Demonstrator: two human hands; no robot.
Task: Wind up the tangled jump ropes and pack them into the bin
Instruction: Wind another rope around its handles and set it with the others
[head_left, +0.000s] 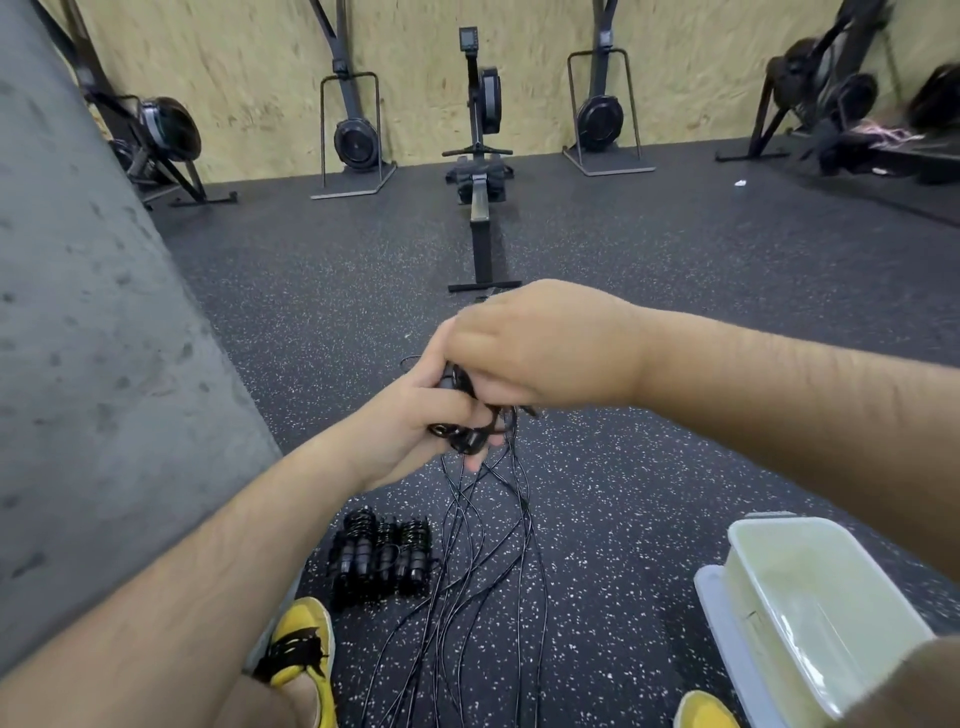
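My left hand (415, 421) grips a bunch of black jump rope handles (457, 434) at mid-frame. My right hand (540, 348) is curled over the top of the same bunch, pressed against my left hand. Several thin black rope cords (488, 545) hang from the handles and trail across the floor toward me. Three wound-up black ropes (384, 556) lie side by side on the floor below my left forearm. The translucent plastic bin (810, 613) stands at the lower right with nothing visible inside.
A grey lid (722, 623) lies under the bin's left side. My yellow shoes (304, 649) are at the bottom edge. A concrete pillar (93, 338) rises on the left. A rowing machine (480, 171) and other exercise machines line the plywood wall ahead.
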